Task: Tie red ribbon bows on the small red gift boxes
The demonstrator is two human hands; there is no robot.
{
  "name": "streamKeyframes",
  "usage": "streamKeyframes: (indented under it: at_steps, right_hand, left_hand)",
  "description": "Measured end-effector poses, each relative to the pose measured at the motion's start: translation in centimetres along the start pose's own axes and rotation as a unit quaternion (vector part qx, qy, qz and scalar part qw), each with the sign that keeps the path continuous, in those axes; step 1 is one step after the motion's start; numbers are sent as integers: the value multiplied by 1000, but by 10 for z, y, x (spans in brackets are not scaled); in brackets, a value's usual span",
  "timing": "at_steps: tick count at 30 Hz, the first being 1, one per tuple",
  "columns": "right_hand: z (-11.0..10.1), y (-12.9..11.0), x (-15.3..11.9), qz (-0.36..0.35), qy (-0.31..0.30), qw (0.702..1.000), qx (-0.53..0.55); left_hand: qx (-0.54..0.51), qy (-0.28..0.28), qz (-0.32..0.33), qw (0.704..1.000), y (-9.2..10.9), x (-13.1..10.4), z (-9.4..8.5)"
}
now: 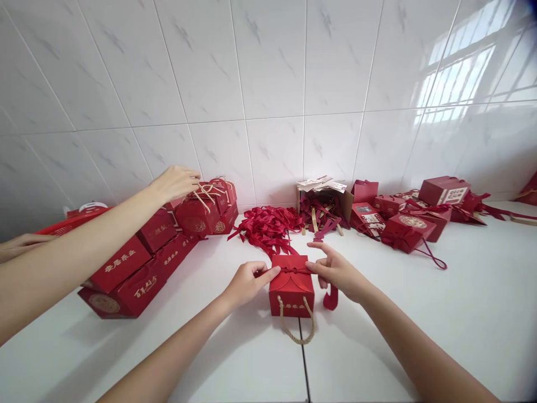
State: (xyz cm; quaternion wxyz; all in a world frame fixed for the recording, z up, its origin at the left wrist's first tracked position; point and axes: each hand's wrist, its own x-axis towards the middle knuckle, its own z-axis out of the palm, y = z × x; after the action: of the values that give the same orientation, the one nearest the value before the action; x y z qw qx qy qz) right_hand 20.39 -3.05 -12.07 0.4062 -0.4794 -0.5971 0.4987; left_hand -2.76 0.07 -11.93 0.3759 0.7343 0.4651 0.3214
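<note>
A small red gift box with gold lettering stands upright in front of me, its twisted rope handle hanging down the near side. Across its closed top runs a dark red ribbon, passing through holes in the flaps, with a loose tail dangling at the right. My left hand pinches the ribbon at the top's left edge, thumb against the box. At the right edge my right hand grips the ribbon between thumb and fingers, index finger stretched out.
Behind the box lies a heap of red ribbons. A carton holds tags and more ribbon. Red boxes lie scattered at right; stacked boxes stand at left. Another person's hand reaches over them, touching a rope handle.
</note>
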Motion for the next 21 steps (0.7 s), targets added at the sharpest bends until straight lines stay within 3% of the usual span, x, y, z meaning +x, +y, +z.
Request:
streamKeyframes:
  at_steps: [6, 10, 13, 15, 17, 19, 21]
  right_hand:
    - [-22, -7, -10, 6, 23, 997, -79]
    - [-35, -14, -24, -32, -38, 986, -162]
    - [-33, -21, -33, -38, -85, 953, -288]
    - [-22, -24, -37, -18, -23, 917, -398]
    - [-8, -26, -37, -19, 97, 879, -467]
    - [5, -26, -35, -74, 203, 864, -455]
    - [12, -26, -33, -160, 252, 874, -384]
  left_hand:
    - [32, -61, -106, 992, 5, 0, -28]
    - [18, -188, -158, 969, 13, -4, -38]
    - [-106, -275, -170, 940, 24, -12, -34]
    - [-215, -272, -169, 922, 32, -18, -25]
    - [-274, -231, -158, 920, 39, -24, -14]
    - [-281, -186, -137, 932, 45, -29, -5]
    - [-247, -165, -112, 948, 50, -32, 1]
